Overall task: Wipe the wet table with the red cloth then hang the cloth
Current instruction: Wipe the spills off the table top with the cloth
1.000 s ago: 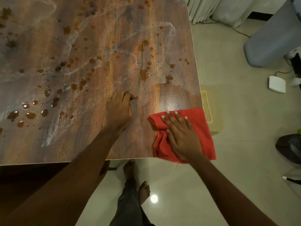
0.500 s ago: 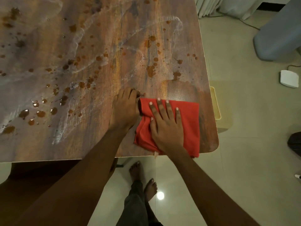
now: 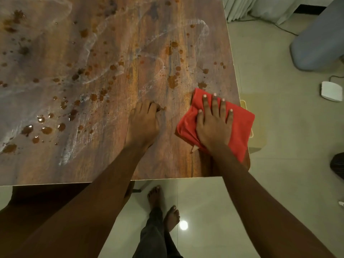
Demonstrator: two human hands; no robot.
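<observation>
The wooden table (image 3: 104, 161) is wet, with brown drops and pale smear marks across its left and middle. A red cloth (image 3: 240, 127) lies crumpled at the table's near right corner, its right side hanging past the edge. My right hand (image 3: 214, 125) presses flat on the cloth with fingers spread, pointing away from me. To its left, my left hand (image 3: 143, 125) rests on the bare wood with its fingers curled under, apart from the cloth.
A pale yellow bin (image 3: 249, 131) stands on the floor under the table's right edge. A white device (image 3: 331, 91) with a cable, a grey covered shape (image 3: 320, 43) and a dark object (image 3: 337, 167) sit on the tiled floor at right. Curtains (image 3: 260, 8) hang behind.
My right hand slid the cloth left until it touched my left hand, then back right and a little farther up the table. The left hand stayed put.
</observation>
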